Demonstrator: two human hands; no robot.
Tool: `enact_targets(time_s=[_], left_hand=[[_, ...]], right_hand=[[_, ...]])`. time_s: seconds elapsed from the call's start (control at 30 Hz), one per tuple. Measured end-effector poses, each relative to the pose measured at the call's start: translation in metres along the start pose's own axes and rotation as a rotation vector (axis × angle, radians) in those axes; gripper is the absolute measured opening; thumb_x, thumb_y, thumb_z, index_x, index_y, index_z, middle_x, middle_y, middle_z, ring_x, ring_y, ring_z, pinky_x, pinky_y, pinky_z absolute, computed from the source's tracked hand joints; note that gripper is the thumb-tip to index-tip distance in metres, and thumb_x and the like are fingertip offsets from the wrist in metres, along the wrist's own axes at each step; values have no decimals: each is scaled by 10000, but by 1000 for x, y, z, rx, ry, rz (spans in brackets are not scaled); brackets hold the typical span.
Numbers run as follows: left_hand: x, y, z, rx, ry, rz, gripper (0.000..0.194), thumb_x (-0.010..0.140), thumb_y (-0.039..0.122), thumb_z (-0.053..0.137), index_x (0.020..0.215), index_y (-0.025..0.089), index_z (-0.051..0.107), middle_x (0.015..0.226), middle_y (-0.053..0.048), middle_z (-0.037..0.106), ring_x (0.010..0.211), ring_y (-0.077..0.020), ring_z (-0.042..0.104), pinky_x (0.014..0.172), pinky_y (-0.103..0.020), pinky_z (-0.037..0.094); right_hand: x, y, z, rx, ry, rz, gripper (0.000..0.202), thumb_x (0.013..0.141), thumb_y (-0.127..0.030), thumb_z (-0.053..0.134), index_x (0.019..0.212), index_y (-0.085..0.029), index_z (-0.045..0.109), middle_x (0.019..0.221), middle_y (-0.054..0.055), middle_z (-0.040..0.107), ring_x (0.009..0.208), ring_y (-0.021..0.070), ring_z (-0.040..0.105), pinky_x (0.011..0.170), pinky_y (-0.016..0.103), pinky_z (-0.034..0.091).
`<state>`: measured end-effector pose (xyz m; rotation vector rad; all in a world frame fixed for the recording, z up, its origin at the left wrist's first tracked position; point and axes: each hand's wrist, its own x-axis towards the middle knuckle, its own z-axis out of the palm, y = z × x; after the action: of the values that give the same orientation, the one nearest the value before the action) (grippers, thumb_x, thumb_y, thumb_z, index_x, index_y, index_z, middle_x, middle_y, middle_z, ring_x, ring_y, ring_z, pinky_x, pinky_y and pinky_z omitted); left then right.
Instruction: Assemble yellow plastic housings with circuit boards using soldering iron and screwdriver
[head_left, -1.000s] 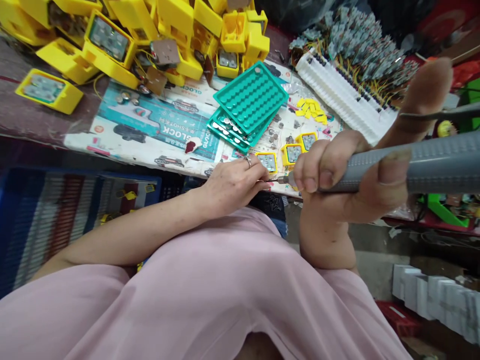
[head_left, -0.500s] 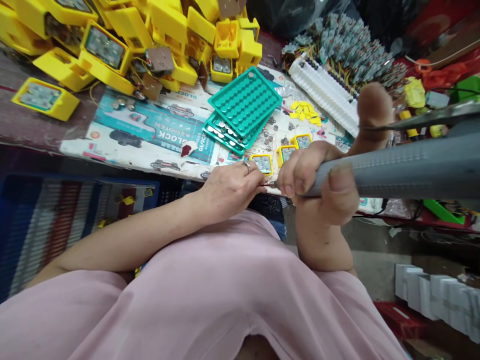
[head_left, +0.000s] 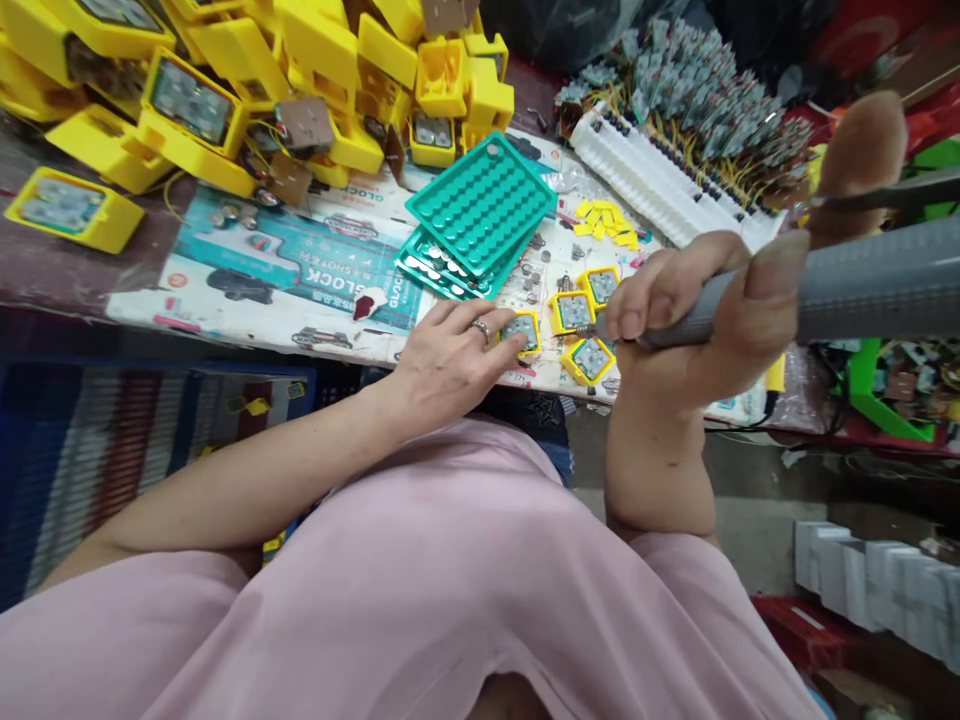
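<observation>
Near the middle of the frame, the left hand point(head_left: 455, 355) has its thumb and forefinger slightly parted over the left side of a small yellow case point(head_left: 529, 328), perhaps to steady it; whether this grip pinches I cannot tell. Right of centre, the right hand point(head_left: 675, 285) wraps a grey driver point(head_left: 862, 285), probably for control, its tip near 3 similar cases point(head_left: 571, 312).

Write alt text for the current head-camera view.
A person's right hand grips a gray handheld tool near three small yellow cases, while the left hand partly covers a fourth case. Teal trays lie overlapping on a printed sheet beyond, with piled yellow housings at the upper left.
</observation>
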<state>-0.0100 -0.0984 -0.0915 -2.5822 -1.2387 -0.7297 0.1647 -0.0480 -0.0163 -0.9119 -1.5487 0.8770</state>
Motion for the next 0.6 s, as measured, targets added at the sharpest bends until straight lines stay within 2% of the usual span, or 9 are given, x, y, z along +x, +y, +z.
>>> enact_targets(time_s=[0.07, 0.13, 0.23, 0.37, 0.5, 0.6], left_hand=[[-1, 1, 3, 18, 6, -3, 205, 971, 239, 539, 1105, 226, 693, 1251, -101, 698, 1133, -257, 636, 853, -356, 487], [-2, 3, 6, 16, 21, -23, 204, 963, 227, 547, 1100, 227, 698, 1291, -140, 670, 1176, -274, 620, 860, -366, 494], [-3, 3, 9, -28, -17, -40, 223, 966, 211, 533, 1123, 218, 691, 1310, -148, 661, 1193, -269, 617, 893, -382, 501], [-4, 2, 8, -30, -48, -28, 250, 980, 217, 509, 1173, 228, 669, 1317, -119, 666, 1201, -258, 623, 925, -386, 509], [-5, 2, 6, -49, -31, -28, 259, 969, 177, 518, 1191, 223, 645, 1362, -103, 641, 1214, -249, 618, 932, -388, 510], [-5, 2, 6, -49, -12, -22, 241, 974, 175, 507, 1167, 243, 634, 1345, -33, 657, 1235, -235, 598, 984, -406, 485]], right_hand=[[1, 1, 12, 70, 177, -100, 617, 827, -713, 567, 549, -261, 251, 436, -63, 272, 343, 116, 300, 331, 299, 285], [0, 6, 23, 99, 235, -133, 580, 851, -650, 594, 566, -268, 264, 450, -64, 282, 354, 120, 309, 346, 304, 287], [-4, 16, 34, 62, 201, -78, 533, 861, -674, 566, 596, -281, 324, 489, -45, 337, 397, 151, 371, 405, 344, 340], [-6, 30, 37, -83, 105, 26, 455, 917, -673, 450, 681, -285, 423, 556, -13, 394, 516, 213, 516, 522, 410, 435], [-6, 40, 34, -185, 63, -26, 430, 975, -610, 373, 707, -281, 444, 610, 2, 461, 538, 211, 570, 541, 418, 484], [-6, 40, 31, -287, 34, -65, 431, 1003, -589, 300, 750, -284, 470, 585, -2, 449, 513, 200, 570, 518, 405, 489]])
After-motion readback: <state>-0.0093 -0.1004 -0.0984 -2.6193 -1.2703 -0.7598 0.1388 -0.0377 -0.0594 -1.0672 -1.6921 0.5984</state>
